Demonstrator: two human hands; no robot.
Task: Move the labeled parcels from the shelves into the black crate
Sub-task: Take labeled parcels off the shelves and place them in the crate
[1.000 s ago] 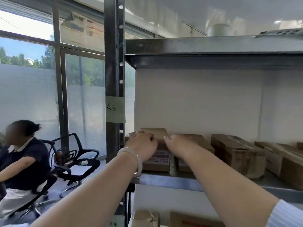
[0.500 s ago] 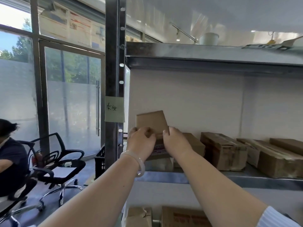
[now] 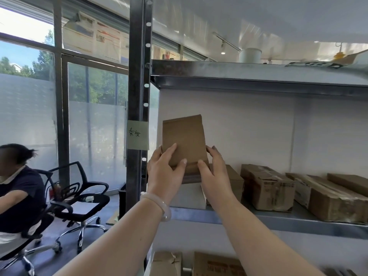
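I hold one cardboard parcel [image 3: 184, 140] upright in front of the shelf opening, raised clear of the metal shelf [image 3: 278, 218] and close to the upright post [image 3: 139, 96]. My left hand [image 3: 165, 176] grips its lower left edge, thumb across the plain brown face turned toward me; my right hand [image 3: 214, 174] clasps the lower right edge, thumb likewise on the face. Both hands are clenched on the parcel. No label shows on the side facing me. A pale bangle [image 3: 159, 206] sits on my left wrist. A green note [image 3: 138, 134] with handwriting is stuck to the post, just left of the parcel. On the shelf behind and to the right lie further cardboard boxes [image 3: 266, 190], one directly behind my right hand, others spaced along the board toward the right edge. More boxes [image 3: 217, 263] rest on the level below. I cannot confirm the black crate; a dark object [image 3: 122, 198] stands on the floor beside the post, mostly hidden. To the left, a seated person [image 3: 18, 188] occupies one of the black office chairs [image 3: 79, 196] before the frosted window [image 3: 25, 108].
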